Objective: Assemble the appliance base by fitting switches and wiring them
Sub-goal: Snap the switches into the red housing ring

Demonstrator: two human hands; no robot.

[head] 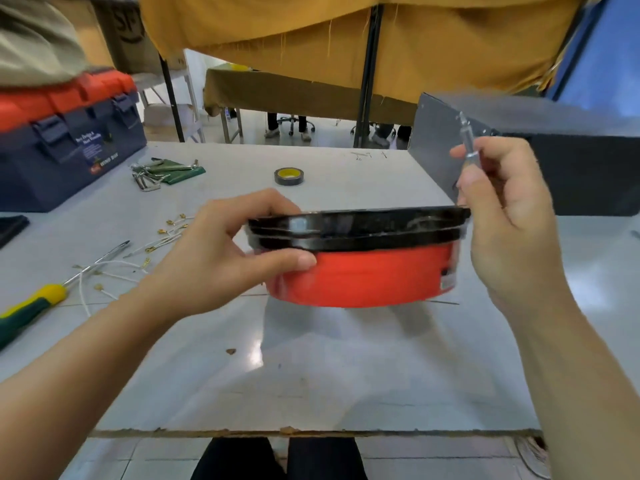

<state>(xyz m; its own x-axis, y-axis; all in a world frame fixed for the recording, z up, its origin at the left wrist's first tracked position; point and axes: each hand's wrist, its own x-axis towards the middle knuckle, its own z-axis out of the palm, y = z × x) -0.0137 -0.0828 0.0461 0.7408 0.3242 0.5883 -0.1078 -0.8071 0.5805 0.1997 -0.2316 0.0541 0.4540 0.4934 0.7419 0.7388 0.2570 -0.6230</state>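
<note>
My left hand (221,247) grips the appliance base (360,258) at its left side, fingers curled over the black rim, thumb pressed along the seam where black meets red. The base is lifted clear of the tabletop (311,375), roughly level, directly in front of me, its shadow below it. My right hand (509,209) is at the base's right edge and pinches a thin metal tool (465,140) between thumb and fingers; its shaft points up, and I cannot tell what kind of tool it is because of blur. To the left on the tabletop: a screwdriver (38,303) with a yellow-green handle, loose white wires (138,251) with brass terminals, and, further back, a set of hex keys (152,174) in a green holder. A roll of tape (289,176) sits beyond the base, near the middle. A blue toolbox (65,147) with an orange lid stands at far left. A dark box (571,168) stands at right, behind my right hand.
</note>
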